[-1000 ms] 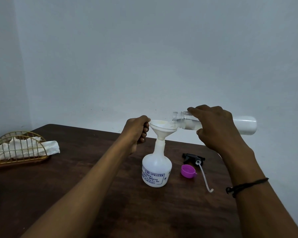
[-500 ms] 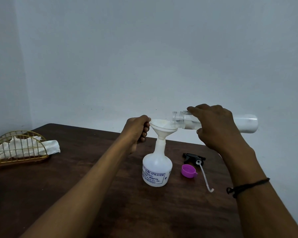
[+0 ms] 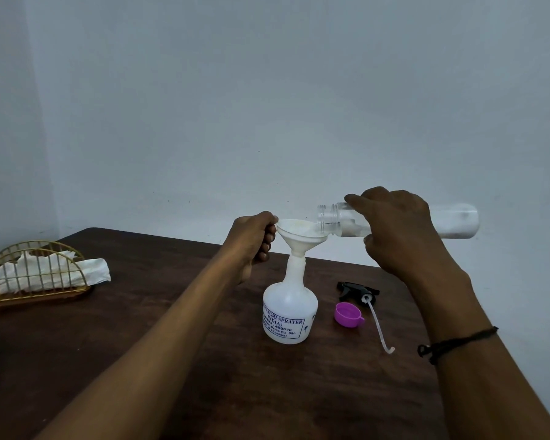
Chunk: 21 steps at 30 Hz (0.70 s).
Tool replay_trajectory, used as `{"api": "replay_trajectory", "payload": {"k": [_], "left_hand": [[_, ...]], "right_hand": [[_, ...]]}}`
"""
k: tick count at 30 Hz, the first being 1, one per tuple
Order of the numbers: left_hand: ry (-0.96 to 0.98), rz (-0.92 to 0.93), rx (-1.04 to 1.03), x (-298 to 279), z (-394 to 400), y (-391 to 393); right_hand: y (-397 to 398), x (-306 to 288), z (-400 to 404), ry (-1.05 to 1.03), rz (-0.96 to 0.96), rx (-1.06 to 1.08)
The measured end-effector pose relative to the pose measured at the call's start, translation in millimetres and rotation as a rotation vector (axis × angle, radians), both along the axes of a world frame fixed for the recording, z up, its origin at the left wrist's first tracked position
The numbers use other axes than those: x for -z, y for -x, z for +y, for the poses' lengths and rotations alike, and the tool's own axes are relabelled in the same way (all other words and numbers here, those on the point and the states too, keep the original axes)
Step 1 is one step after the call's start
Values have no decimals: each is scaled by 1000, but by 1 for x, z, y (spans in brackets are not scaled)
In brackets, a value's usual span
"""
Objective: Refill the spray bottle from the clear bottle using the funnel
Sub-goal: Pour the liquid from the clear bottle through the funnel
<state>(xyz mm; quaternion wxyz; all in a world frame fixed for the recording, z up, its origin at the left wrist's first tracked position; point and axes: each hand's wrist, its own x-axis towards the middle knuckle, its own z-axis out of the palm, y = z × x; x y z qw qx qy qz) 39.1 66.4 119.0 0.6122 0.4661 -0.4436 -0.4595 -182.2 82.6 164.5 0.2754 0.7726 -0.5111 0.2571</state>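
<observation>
Spray bottle [image 3: 290, 308]: upright on dark wood table [image 3: 204, 392], cap off, approx. table centre. Funnel [image 3: 300, 238] seated in bottle neck, white liquid in bowl. L hand [image 3: 253, 238]: fingers curled, pinching funnel rim on side away from clear bottle. R hand [image 3: 397, 230]: wrapped round clear bottle [image 3: 454, 220], held approx. horizontal, mouth over funnel rim. Right of spray bottle: purple cap [image 3: 348, 315] just beside, black trigger head [image 3: 358, 290] w/ dip tube behind cap. Well left of spray bottle: wire napkin holder [image 3: 35, 276] w/ tissues.
</observation>
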Motion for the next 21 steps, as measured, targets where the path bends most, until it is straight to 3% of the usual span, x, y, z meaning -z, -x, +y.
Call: {"api": "replay_trajectory", "payload": {"k": [21], "left_hand": [[-6, -1, 1, 2, -1, -2]], "right_hand": [[-13, 10, 0, 209, 16, -7]]}}
